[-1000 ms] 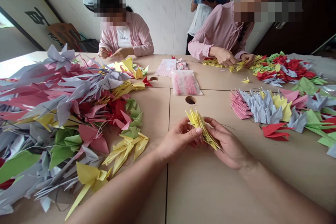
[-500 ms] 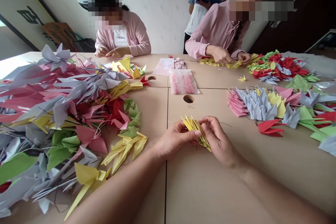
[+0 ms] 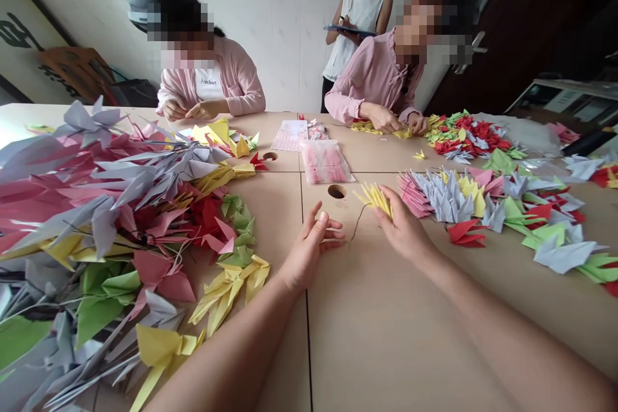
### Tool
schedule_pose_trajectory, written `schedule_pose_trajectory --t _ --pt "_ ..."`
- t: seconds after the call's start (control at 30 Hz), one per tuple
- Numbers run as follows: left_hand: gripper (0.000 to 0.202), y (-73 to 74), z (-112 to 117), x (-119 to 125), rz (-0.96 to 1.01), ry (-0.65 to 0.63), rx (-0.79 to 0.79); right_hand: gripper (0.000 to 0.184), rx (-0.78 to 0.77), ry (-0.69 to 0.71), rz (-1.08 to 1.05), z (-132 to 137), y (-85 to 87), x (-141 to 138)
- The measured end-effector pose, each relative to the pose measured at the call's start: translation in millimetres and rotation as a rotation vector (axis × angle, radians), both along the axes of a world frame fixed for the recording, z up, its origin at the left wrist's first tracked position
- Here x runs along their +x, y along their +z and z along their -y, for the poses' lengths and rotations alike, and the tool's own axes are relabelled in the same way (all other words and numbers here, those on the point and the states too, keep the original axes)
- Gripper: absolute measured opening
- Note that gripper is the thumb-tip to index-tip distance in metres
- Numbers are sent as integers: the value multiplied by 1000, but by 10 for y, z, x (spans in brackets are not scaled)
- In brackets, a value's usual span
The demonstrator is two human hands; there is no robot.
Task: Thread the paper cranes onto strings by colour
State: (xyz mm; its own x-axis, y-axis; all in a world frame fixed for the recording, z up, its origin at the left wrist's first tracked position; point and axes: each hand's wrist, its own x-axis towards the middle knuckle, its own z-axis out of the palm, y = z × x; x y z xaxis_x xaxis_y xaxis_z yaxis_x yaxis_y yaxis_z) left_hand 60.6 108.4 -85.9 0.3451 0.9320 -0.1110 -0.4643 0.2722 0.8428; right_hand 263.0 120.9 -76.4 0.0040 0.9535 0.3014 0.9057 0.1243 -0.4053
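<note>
My right hand [image 3: 403,225] is closed around a bundle of folded yellow paper cranes [image 3: 375,199], held just above the table in front of me. A dark thread [image 3: 356,225] hangs from the bundle's left side. To the left, my left hand [image 3: 313,244] is empty, its fingers apart and the palm turned toward the bundle. Just beyond the right hand stand packed rows of pink folded cranes [image 3: 415,196] and grey folded cranes [image 3: 447,198]. A single red crane [image 3: 466,234] lies on the near side of those rows.
A large heap of coloured paper cranes [image 3: 106,187] covers the left side. A plastic bag with pink contents [image 3: 327,162] lies beyond a round table hole [image 3: 337,192]. Two people [image 3: 212,77] in pink work across the table [image 3: 367,335]; another person [image 3: 355,32] stands behind with a clipboard.
My left hand has let go of the yellow bundle and drawn back left. My right hand has carried the bundle slightly forward, and the view has shifted right.
</note>
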Motion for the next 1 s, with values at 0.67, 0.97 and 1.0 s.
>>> schedule_pose_trajectory --t 0.67,0.97,1.0 --pt "63 19 -28 -38 -49 -79 27 51 -216 -144 549 -640 -303 369" --pt "57 25 -12 -31 -73 -103 32 56 -305 -154 567 -915 -363 740" --pt "57 24 -12 -30 -73 -104 31 57 -315 -157 570 -924 -365 742"
